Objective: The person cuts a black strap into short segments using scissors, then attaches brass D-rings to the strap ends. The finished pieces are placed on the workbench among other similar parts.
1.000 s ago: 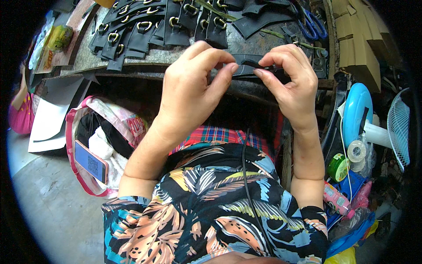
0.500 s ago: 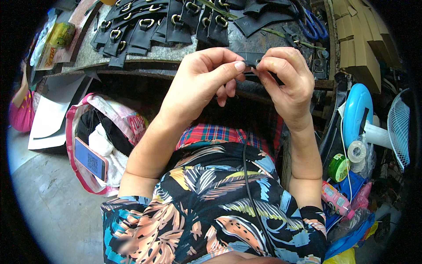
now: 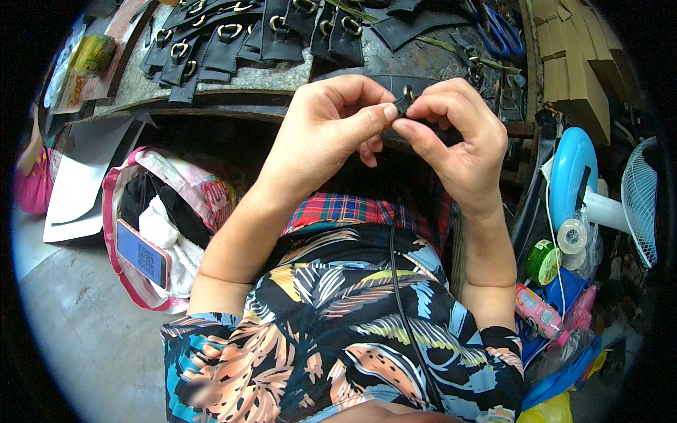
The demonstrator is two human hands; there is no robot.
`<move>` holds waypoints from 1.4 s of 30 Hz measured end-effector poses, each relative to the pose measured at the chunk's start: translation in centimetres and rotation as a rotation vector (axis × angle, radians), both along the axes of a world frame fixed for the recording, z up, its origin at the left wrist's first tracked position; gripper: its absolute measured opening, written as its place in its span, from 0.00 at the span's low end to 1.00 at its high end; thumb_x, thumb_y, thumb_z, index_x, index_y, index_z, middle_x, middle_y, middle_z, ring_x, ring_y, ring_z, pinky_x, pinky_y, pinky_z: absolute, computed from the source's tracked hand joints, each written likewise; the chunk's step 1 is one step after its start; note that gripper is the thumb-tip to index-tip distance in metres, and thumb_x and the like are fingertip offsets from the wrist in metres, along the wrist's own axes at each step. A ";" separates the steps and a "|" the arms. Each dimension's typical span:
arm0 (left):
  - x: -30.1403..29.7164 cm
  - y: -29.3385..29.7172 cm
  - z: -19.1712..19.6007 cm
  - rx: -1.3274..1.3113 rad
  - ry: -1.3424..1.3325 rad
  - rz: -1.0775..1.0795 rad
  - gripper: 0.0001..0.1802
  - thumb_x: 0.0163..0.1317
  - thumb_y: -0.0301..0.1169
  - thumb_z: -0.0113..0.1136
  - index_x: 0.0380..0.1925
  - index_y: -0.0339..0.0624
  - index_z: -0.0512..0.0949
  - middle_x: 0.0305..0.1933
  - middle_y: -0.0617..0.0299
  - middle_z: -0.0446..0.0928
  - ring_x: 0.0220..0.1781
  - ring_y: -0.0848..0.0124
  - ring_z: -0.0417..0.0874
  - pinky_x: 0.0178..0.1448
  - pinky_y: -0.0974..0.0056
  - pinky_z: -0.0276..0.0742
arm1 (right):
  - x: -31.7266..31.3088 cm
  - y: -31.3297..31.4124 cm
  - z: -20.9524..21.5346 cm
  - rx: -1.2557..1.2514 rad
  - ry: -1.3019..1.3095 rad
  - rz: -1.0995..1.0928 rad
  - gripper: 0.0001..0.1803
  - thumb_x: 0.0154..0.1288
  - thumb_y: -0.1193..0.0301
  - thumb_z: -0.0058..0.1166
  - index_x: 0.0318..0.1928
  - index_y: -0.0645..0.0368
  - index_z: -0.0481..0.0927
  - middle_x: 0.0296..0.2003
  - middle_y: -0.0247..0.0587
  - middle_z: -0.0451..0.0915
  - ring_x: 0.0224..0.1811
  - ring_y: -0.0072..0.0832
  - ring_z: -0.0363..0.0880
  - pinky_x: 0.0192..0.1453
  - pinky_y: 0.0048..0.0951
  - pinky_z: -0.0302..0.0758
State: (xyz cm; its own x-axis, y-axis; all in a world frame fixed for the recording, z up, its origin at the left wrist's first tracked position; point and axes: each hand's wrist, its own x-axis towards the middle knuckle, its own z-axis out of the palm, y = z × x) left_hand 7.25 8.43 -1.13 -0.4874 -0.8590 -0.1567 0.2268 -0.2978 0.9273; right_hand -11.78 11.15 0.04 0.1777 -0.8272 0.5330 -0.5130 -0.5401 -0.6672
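Observation:
A small black strap piece (image 3: 404, 102) with a bit of shiny metal on it is pinched between my two hands above the bench's near edge. My left hand (image 3: 338, 123) grips its left side between thumb and forefinger, the other fingers curled below. From the right, my right hand (image 3: 458, 130) holds it with bent forefinger and thumb, the thumb tip close to my left thumb. The fingertips cover much of the piece. Beyond my hands, several black leather straps with metal D-rings (image 3: 229, 32) lie overlapping on the bench (image 3: 268, 77).
Blue-handled scissors (image 3: 502, 35) and black leather scraps (image 3: 416, 28) are at the far right of the bench. Folded cardboard (image 3: 575, 70) stands beside it. A fan (image 3: 640, 201) is on the right; a pink-edged bag (image 3: 113, 233) with a phone (image 3: 143, 254) sits at the left.
My right hand has turned slightly, and its thumb now reaches further left, towards my left thumb. The metal part of the strap piece shows more upright between the fingertips.

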 end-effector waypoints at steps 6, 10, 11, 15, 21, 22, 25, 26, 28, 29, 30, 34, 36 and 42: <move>-0.7 0.5 0.2 -0.141 -0.092 0.031 0.08 0.64 0.26 0.63 0.39 0.31 0.81 0.28 0.65 0.80 0.26 0.80 0.79 0.29 0.74 0.78 | 0.2 0.8 0.6 0.074 0.111 -0.034 0.05 0.62 0.77 0.62 0.33 0.65 0.79 0.27 0.40 0.76 0.27 0.26 0.75 0.30 0.26 0.71; -1.5 0.8 0.1 -0.166 -0.087 0.040 0.06 0.63 0.24 0.62 0.37 0.31 0.81 0.29 0.64 0.80 0.27 0.80 0.79 0.30 0.73 0.79 | -0.4 0.2 0.8 -0.013 0.219 0.020 0.05 0.65 0.75 0.57 0.34 0.65 0.77 0.26 0.45 0.73 0.26 0.36 0.73 0.32 0.33 0.71; -1.6 0.7 0.1 -0.152 -0.031 0.035 0.06 0.63 0.24 0.62 0.37 0.31 0.81 0.30 0.63 0.80 0.28 0.80 0.80 0.30 0.73 0.79 | -0.5 0.1 0.9 0.007 0.199 0.032 0.06 0.65 0.74 0.57 0.34 0.65 0.77 0.26 0.44 0.73 0.26 0.36 0.74 0.32 0.33 0.71; -1.4 0.0 0.1 -0.004 0.090 0.001 0.06 0.64 0.24 0.61 0.37 0.31 0.80 0.31 0.61 0.80 0.28 0.78 0.80 0.30 0.72 0.80 | -1.9 -0.7 1.5 0.200 0.123 0.124 0.07 0.66 0.73 0.58 0.35 0.65 0.78 0.28 0.43 0.74 0.29 0.35 0.76 0.35 0.31 0.72; -1.2 -0.2 -0.4 0.105 0.261 0.058 0.06 0.65 0.25 0.61 0.37 0.32 0.79 0.29 0.61 0.79 0.28 0.76 0.81 0.30 0.71 0.82 | -11.3 -8.5 3.3 0.218 0.805 -0.567 0.19 0.69 0.55 0.55 0.50 0.55 0.83 0.44 0.40 0.84 0.46 0.35 0.83 0.51 0.34 0.77; -1.3 -0.1 -0.5 0.089 0.219 0.065 0.04 0.67 0.26 0.59 0.37 0.35 0.78 0.32 0.59 0.79 0.28 0.75 0.80 0.28 0.71 0.80 | -12.5 -9.6 3.0 0.262 0.909 -0.627 0.21 0.67 0.53 0.57 0.52 0.53 0.83 0.44 0.42 0.84 0.47 0.37 0.84 0.51 0.38 0.77; -1.4 0.0 -0.7 0.095 0.256 0.073 0.06 0.65 0.25 0.62 0.38 0.33 0.79 0.28 0.62 0.78 0.28 0.76 0.81 0.30 0.71 0.82 | -14.2 -11.6 2.0 0.386 0.984 -0.567 0.24 0.61 0.51 0.61 0.51 0.53 0.82 0.39 0.43 0.85 0.43 0.38 0.84 0.49 0.41 0.77; -1.4 0.0 -0.7 0.092 0.247 0.072 0.06 0.65 0.25 0.62 0.38 0.32 0.79 0.30 0.61 0.79 0.28 0.76 0.81 0.30 0.71 0.82 | -14.5 -12.0 1.9 0.404 0.957 -0.550 0.24 0.59 0.52 0.61 0.50 0.52 0.83 0.40 0.44 0.85 0.45 0.40 0.84 0.50 0.42 0.77; -1.3 0.0 -0.8 0.099 0.226 0.071 0.06 0.66 0.26 0.62 0.38 0.34 0.79 0.31 0.60 0.79 0.28 0.75 0.81 0.29 0.71 0.82 | -14.6 -12.3 2.1 0.441 0.915 -0.520 0.24 0.54 0.53 0.61 0.49 0.51 0.84 0.41 0.45 0.86 0.47 0.45 0.84 0.53 0.46 0.78; -1.3 0.0 -0.8 0.093 0.231 0.068 0.05 0.66 0.26 0.62 0.38 0.35 0.79 0.32 0.59 0.79 0.29 0.75 0.81 0.29 0.71 0.81 | -14.7 -12.3 2.4 0.473 0.924 -0.548 0.24 0.54 0.52 0.61 0.48 0.51 0.84 0.41 0.45 0.86 0.47 0.45 0.84 0.53 0.46 0.78; -1.3 -0.1 -0.8 0.098 0.249 0.067 0.06 0.66 0.26 0.62 0.39 0.36 0.79 0.33 0.59 0.80 0.29 0.75 0.82 0.29 0.70 0.82 | -14.9 -11.9 2.8 0.470 0.925 -0.569 0.24 0.53 0.52 0.60 0.48 0.50 0.85 0.41 0.46 0.86 0.47 0.46 0.84 0.53 0.46 0.78; -1.4 -0.1 -0.8 0.108 0.239 0.066 0.06 0.67 0.27 0.62 0.39 0.36 0.79 0.33 0.59 0.80 0.29 0.75 0.82 0.29 0.70 0.82 | -16.7 -9.6 4.0 0.563 0.613 -0.481 0.18 0.61 0.61 0.55 0.47 0.58 0.83 0.35 0.40 0.85 0.37 0.28 0.82 0.43 0.31 0.75; -1.4 -0.1 -0.9 0.095 0.242 0.061 0.06 0.67 0.27 0.62 0.39 0.36 0.79 0.32 0.59 0.80 0.29 0.75 0.82 0.29 0.70 0.82 | -17.1 -8.0 4.0 0.676 0.343 -0.386 0.16 0.64 0.64 0.55 0.48 0.60 0.82 0.34 0.36 0.84 0.34 0.21 0.79 0.40 0.25 0.72; -1.2 0.0 -0.6 0.130 0.260 0.061 0.08 0.65 0.26 0.63 0.40 0.31 0.79 0.32 0.59 0.79 0.29 0.75 0.82 0.32 0.70 0.83 | -13.8 -0.1 3.5 0.720 -0.133 -0.226 0.21 0.62 0.69 0.59 0.55 0.61 0.75 0.36 0.33 0.82 0.38 0.17 0.76 0.44 0.18 0.69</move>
State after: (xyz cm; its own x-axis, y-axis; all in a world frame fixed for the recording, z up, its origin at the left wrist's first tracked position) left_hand 6.05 8.44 -1.77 -0.4738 -0.8687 -0.1444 0.4726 -0.3892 0.7907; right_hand -25.54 11.04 3.57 -0.0649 -0.9872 -0.1457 -0.4502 0.1593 -0.8786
